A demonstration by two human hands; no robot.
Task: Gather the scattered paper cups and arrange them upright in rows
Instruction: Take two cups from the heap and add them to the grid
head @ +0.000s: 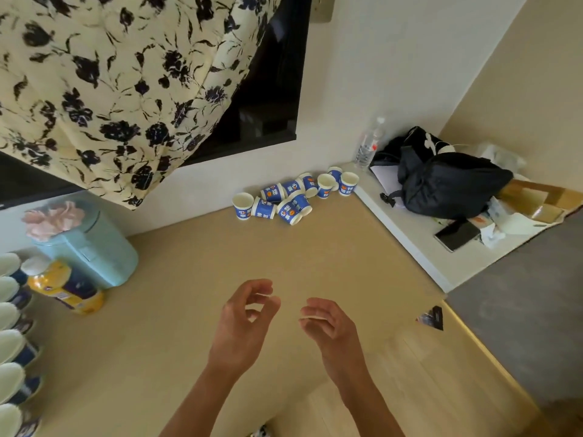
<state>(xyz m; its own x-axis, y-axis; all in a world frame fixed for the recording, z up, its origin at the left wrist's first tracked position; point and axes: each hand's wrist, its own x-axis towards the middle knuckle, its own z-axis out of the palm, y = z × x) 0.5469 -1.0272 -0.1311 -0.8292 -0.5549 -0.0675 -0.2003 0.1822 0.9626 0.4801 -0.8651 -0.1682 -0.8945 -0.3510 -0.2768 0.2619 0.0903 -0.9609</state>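
I see both hands above the smooth tan tabletop (189, 310), well below the dark window (271, 89). The left hand (246, 313) and right hand (328, 323) are loosely curled, fingers apart, holding nothing. Glossy blue-and-white paper cups (284, 200) lie jumbled just below the window's right corner (some tipped, some upright). A row of upright cups (12, 310) stands well left of the window.

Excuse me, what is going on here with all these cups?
A person works over a table. The left hand and the right hand hover empty, fingers loosely curled. A heap of blue cups lies by the far wall, some upright, some tipped over. A row of cups already stands at the left edge.
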